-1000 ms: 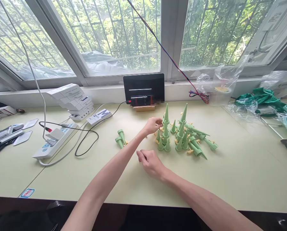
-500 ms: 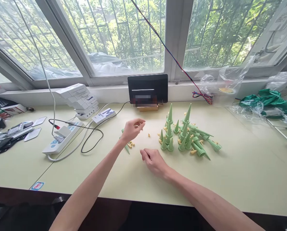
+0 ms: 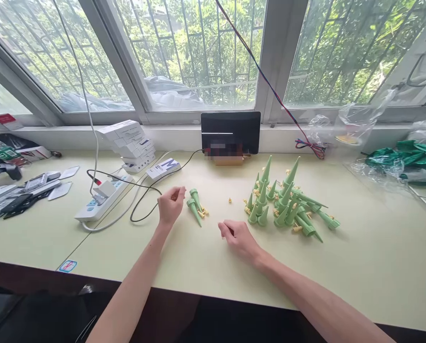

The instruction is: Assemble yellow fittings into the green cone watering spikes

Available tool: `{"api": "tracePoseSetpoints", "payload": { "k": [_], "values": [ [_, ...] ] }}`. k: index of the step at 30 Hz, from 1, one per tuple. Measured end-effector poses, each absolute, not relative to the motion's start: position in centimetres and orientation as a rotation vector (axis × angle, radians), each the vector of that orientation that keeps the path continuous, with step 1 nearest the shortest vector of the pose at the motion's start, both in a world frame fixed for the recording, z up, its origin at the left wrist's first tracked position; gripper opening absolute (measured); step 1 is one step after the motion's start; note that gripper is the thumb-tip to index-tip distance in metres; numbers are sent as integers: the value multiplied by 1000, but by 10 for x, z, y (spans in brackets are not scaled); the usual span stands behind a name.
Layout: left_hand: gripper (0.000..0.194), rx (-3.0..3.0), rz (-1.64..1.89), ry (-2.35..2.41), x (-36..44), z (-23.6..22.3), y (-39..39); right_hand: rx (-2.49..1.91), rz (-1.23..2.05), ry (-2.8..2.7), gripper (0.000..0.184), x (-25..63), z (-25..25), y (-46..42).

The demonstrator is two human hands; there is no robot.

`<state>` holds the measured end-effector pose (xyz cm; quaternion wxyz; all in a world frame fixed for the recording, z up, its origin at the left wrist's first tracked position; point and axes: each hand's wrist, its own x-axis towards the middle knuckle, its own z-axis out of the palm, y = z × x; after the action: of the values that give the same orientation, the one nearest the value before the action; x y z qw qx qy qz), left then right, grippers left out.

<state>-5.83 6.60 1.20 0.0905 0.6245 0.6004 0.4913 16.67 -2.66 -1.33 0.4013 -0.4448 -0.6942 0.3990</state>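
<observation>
My left hand (image 3: pixel 170 206) is raised over the table, its fingers curled together; what they hold, if anything, is hidden. Just right of it lie two green plastic plant watering spikes (image 3: pixel 193 209) with small yellow valve pieces (image 3: pixel 203 212) at their side. My right hand (image 3: pixel 238 238) rests closed on the tabletop, thumb against the curled fingers, and its inside cannot be seen. One loose yellow valve (image 3: pixel 230 200) lies beyond it. Farther right is a cluster of green spikes (image 3: pixel 262 200), several standing point up and others lying in a heap (image 3: pixel 311 216) with yellow valves among them.
A dark-screened tablet (image 3: pixel 230 132) leans by the window, above a small brown box (image 3: pixel 229 161). A white power strip (image 3: pixel 104 197) with cables, a white box (image 3: pixel 163 168) and stacked white boxes (image 3: pixel 129 143) stand left. Green and clear plastic bags (image 3: pixel 407 159) lie at far right.
My left hand has moved left and its fingers have drawn in, uncovering the two spikes lying there. My right hand stays in nearly the same place. The whole view has shifted slightly.
</observation>
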Motion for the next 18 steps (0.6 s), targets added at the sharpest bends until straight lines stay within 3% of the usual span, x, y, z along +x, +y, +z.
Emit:
{"api": "tracePoseSetpoints", "payload": {
  "k": [18],
  "values": [
    [27, 2126, 1013, 1861, -62, 9, 66, -1118, 991, -1775, 42, 167, -13, -27]
  ]
}}
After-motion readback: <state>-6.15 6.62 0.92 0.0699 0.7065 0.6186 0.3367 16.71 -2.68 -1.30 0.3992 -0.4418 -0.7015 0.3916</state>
